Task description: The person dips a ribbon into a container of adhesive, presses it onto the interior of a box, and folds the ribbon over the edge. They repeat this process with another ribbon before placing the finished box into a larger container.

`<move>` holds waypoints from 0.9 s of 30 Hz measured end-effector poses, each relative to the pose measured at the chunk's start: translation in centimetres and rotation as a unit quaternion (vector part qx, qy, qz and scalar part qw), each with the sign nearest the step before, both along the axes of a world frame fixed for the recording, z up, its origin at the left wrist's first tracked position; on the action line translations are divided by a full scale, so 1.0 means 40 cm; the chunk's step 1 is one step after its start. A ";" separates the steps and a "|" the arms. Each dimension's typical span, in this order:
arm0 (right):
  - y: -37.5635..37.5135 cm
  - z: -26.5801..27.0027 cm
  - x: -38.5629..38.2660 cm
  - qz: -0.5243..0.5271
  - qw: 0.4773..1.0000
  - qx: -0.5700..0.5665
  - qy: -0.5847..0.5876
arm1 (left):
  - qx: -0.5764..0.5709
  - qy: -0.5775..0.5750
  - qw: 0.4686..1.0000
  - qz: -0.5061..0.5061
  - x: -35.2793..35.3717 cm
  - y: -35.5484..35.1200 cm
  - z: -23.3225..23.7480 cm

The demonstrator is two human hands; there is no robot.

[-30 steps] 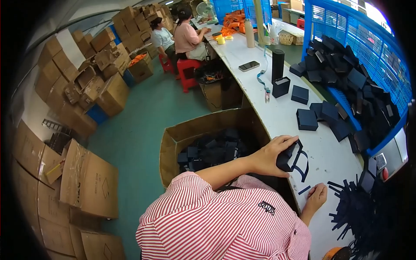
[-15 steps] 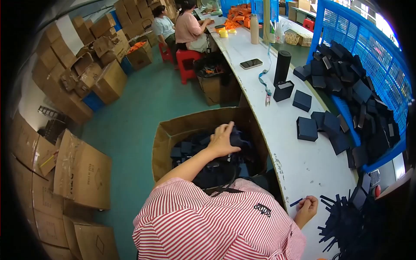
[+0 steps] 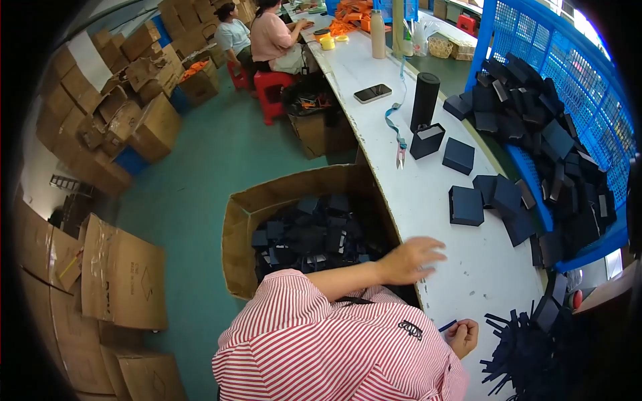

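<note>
My left hand is over the near edge of the white table, fingers apart and holding nothing. Lower on the table, my right hand pinches a short dark blue strip that sticks out to the left. Beside it lies a heap of dark strips. Several small dark blue boxes, one of them a square box, lie on the table beyond my left hand. A big open carton to the left of the table holds many dark boxes.
A blue plastic crate spills dark boxes on the right. A black cylinder, scissors on a teal cord, a phone and a bottle stand or lie on the table. Two people sit farther up. Stacked cartons line the left.
My left hand has left the carton, where a dark item was at its fingers, and moved right to the table edge. The view has shifted slightly. My right hand still pinches the strip.
</note>
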State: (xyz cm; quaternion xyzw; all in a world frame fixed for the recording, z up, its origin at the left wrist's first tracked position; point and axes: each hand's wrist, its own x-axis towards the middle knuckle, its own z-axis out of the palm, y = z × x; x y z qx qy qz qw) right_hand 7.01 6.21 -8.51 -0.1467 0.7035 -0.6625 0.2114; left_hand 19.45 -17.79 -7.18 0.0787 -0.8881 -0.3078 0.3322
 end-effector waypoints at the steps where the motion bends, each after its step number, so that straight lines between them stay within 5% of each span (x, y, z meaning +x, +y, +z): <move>1: -0.005 0.004 -0.001 -0.004 1.000 0.006 0.004 | 0.013 0.002 0.999 -0.038 -0.025 0.014 -0.001; 10: -0.056 0.012 -0.035 0.047 0.998 -0.046 0.023 | 0.175 0.013 0.951 -0.253 -0.130 0.107 0.035; 14: -0.061 -0.030 -0.040 0.066 0.997 -0.043 -0.017 | 0.305 -0.029 0.907 -0.288 -0.142 0.121 0.030; 27: -0.034 -0.040 -0.075 0.115 0.985 -0.089 -0.093 | 0.356 -0.068 0.890 -0.275 -0.167 0.122 0.041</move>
